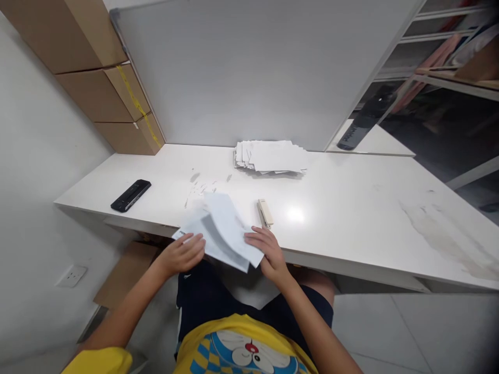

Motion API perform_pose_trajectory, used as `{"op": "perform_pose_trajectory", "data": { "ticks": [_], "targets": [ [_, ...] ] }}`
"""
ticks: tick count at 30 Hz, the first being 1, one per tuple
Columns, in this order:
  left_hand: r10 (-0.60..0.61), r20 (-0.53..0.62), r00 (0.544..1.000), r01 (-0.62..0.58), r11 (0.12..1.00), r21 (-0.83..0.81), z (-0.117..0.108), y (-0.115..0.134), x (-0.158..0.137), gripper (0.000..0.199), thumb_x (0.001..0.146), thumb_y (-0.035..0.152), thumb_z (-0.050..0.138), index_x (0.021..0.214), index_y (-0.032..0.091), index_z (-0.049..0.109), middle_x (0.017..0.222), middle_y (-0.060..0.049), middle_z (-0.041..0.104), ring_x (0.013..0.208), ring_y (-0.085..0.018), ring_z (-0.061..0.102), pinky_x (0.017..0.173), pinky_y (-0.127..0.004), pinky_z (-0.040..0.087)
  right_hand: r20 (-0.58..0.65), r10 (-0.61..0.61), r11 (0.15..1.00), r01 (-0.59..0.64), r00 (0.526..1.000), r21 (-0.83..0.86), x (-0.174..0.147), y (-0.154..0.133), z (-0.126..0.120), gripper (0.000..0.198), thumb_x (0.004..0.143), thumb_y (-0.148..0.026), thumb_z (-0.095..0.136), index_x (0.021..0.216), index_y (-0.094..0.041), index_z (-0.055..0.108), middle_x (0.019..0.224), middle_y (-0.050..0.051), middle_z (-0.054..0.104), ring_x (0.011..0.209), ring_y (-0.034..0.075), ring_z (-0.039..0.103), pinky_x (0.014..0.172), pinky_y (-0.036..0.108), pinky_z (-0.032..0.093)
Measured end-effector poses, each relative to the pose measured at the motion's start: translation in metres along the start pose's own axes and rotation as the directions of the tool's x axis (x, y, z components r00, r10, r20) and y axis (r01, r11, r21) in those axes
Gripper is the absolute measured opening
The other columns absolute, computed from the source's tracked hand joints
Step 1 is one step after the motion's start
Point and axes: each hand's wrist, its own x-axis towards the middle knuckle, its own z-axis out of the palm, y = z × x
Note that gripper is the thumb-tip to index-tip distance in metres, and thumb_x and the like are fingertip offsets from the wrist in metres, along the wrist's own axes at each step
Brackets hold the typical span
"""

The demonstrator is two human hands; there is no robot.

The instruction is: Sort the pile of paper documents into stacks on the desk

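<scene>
Two overlapping white paper sheets [227,223] are held between my hands over the table's front edge; the upper one bends upward. My left hand [185,253] pinches the sheet at its left corner. At the right end, my right hand [267,249] grips the papers, with its thumb partly hidden beneath them. Just beyond my right hand lies a cream stapler [265,213], apart from the fingers. Further back, a thick, uneven stack of white papers [273,157] rests against the upright board.
The white table [331,208] bears grey smudges. A black phone [131,195] lies at the left. Cardboard boxes [125,136] are stacked at the back left, beside a large whiteboard [249,67]. A dark bottle [362,122] appears at the back right, near shelving [460,83].
</scene>
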Motion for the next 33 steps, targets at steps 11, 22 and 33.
{"op": "perform_pose_trajectory", "data": {
  "ticks": [11,22,33],
  "targets": [
    [0.154,-0.113,0.982,-0.158,0.987,-0.028,0.004,0.046,0.031,0.019,0.087,0.005,0.052,0.079,0.022,0.051,0.106,-0.001,0.077,0.105,-0.014,0.071,0.111,-0.04,0.045,-0.16,0.651,0.722,-0.54,0.742,0.433,-0.06,-0.032,-0.028,0.038,0.086,-0.039,0.059,0.123,-0.032,0.066,0.149,0.005,0.047,0.145,0.034,0.031,0.118,0.056,0.024],
    [0.187,-0.161,0.969,-0.21,0.968,-0.139,-0.029,0.106,0.03,0.006,0.09,0.026,0.06,0.085,0.026,0.063,0.1,0.002,0.078,0.106,-0.012,0.07,0.109,-0.024,0.042,0.317,0.903,-0.077,-0.616,0.291,0.784,-0.026,-0.095,-0.035,0.05,0.066,-0.036,0.084,0.111,-0.02,0.068,0.104,0.01,0.074,0.098,0.03,0.069,0.078,0.037,0.055],
    [-0.258,-0.358,0.897,0.039,0.854,-0.519,0.02,0.066,0.098,0.043,0.084,0.022,0.071,0.123,0.036,0.059,0.122,-0.001,0.067,0.121,-0.023,0.061,0.112,-0.044,0.044,-0.397,0.47,0.877,-0.468,0.788,0.108,0.028,-0.052,-0.112,0.027,0.083,-0.048,0.068,0.1,-0.027,0.065,0.088,0.002,0.064,0.084,0.021,0.059,0.078,0.036,0.049]
  ]
}}
